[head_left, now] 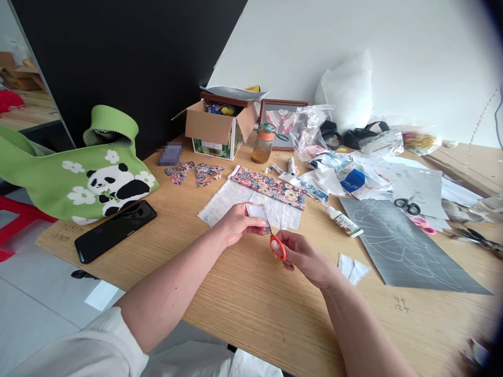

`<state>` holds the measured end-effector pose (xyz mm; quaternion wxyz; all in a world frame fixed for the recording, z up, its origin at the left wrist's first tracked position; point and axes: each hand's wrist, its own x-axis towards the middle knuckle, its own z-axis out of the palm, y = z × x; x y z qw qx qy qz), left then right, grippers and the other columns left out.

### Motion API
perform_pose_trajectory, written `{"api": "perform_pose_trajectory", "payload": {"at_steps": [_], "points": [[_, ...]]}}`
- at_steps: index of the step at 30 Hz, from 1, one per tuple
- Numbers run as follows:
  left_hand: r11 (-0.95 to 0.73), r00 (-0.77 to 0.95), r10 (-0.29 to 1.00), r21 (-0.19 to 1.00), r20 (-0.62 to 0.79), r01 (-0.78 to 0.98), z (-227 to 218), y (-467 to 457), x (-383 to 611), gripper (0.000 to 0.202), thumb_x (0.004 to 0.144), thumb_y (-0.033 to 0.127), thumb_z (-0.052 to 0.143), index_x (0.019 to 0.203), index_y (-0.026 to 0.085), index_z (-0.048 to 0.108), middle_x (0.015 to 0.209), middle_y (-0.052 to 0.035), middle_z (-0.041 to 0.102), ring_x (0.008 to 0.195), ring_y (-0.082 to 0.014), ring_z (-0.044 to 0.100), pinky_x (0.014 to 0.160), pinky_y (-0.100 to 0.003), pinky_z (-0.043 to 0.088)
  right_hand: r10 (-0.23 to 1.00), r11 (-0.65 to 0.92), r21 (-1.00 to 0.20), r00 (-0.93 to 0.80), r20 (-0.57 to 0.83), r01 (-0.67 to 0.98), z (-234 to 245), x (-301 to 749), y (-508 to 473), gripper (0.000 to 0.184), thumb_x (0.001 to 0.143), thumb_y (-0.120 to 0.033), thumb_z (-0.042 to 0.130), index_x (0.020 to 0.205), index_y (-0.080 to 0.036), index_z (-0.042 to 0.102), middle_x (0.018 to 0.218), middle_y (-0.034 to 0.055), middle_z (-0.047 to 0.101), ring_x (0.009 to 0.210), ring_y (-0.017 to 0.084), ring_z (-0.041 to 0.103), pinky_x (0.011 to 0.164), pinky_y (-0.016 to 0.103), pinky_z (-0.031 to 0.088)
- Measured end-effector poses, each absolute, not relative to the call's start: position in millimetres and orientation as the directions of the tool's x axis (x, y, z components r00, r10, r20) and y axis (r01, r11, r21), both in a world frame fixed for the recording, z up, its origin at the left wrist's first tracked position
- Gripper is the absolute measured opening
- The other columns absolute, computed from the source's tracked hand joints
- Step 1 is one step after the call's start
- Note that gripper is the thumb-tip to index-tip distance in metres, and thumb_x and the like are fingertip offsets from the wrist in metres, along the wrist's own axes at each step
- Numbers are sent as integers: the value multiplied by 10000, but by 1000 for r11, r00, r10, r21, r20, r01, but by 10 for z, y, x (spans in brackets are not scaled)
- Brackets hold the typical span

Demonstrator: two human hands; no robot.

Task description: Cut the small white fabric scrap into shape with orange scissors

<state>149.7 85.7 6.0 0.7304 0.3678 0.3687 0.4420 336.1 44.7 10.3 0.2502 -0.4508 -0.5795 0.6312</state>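
Between the thumb and fingers of my left hand [238, 225] is a small piece of white fabric [256, 211]. My right hand [301, 248] grips orange-handled scissors [279, 248], their blades at the right edge of that piece. Whether the blades are cutting I cannot tell. Just beyond my hands, a folded floral cloth [271, 186] lies with its pale reverse side [223, 204] spread toward me. A white fabric scrap [352, 268] rests on the table to the right of my right hand.
A black phone [116, 230] and a green panda bag [78, 178] occupy the left. Floral scraps [192, 173], an open box [214, 131] and a bottle [263, 144] stand behind. On the right are a glue bottle [343, 221], a grey sheet [408, 246] and black-handled scissors [407, 206].
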Motion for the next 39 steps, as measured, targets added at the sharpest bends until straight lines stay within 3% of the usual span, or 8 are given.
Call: {"api": "perform_pose_trajectory", "payload": {"at_steps": [27, 39], "points": [[337, 366, 907, 881, -209, -331, 50, 864, 1477, 325, 557, 178, 785, 826, 89, 627, 693, -39, 648, 588, -119, 616, 546, -226, 525, 847, -189, -955, -453, -276, 228, 87, 3356, 454, 488, 713, -626, 703, 707, -187, 491, 619, -54, 419, 507, 72, 345, 462, 237, 271], [335, 359, 910, 880, -209, -336, 75, 846, 1492, 291, 553, 136, 773, 775, 92, 591, 659, -35, 638, 566, -118, 610, 562, -234, 527, 839, -205, -951, -459, -292, 230, 116, 3353, 445, 487, 711, -628, 703, 706, -187, 496, 632, -45, 431, 521, 79, 342, 469, 237, 282]]}}
